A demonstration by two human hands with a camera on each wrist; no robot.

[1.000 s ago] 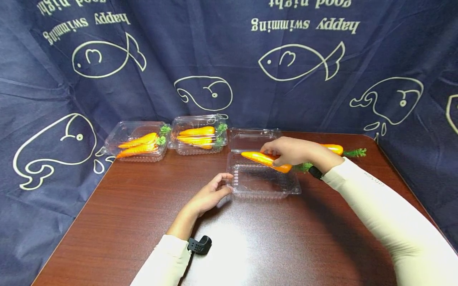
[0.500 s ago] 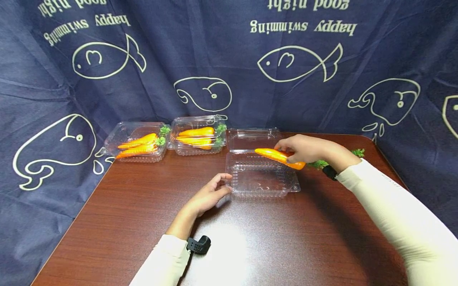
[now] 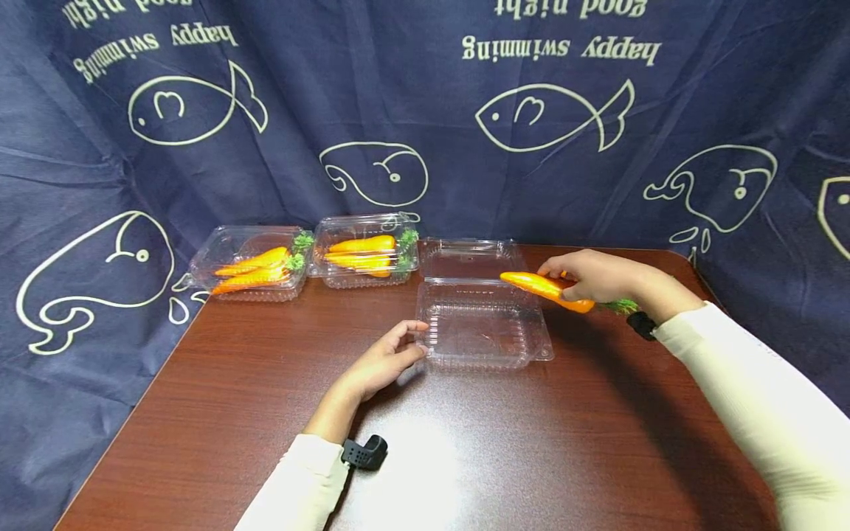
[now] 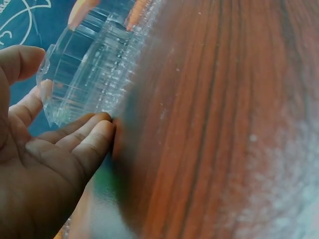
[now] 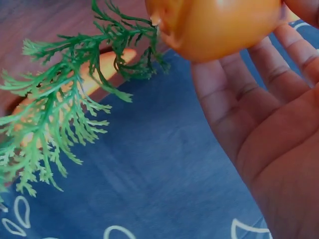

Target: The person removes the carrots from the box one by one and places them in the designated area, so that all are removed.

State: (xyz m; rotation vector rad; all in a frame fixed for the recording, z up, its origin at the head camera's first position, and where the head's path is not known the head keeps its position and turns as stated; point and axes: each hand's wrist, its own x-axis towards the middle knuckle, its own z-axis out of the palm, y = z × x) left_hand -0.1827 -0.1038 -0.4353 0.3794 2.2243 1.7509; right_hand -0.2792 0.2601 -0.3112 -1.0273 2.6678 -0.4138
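My right hand (image 3: 591,276) pinches an orange carrot (image 3: 534,283) with a green leafy top, its tip pointing left. It hangs over the right rear part of a clear plastic clamshell box (image 3: 478,335), whose lid (image 3: 468,259) is folded back toward the curtain. In the right wrist view the carrot's thick end (image 5: 224,30) rests against the fingers, and its green top (image 5: 75,74) spreads out to the left. My left hand (image 3: 381,365) is at the box's left side with fingers loosely extended; in the left wrist view its fingertips (image 4: 102,127) touch the box wall (image 4: 94,64).
Two lidded clear boxes with carrots stand at the back left, a left box (image 3: 249,287) and a middle box (image 3: 365,280). Another carrot (image 5: 104,69) lies on the wooden table beyond the leaves. A dark blue curtain (image 3: 438,110) hangs behind the table.
My right hand has moved to the right with the carrot, from above the open box toward its right rear. My left hand has stayed at the box's left side.
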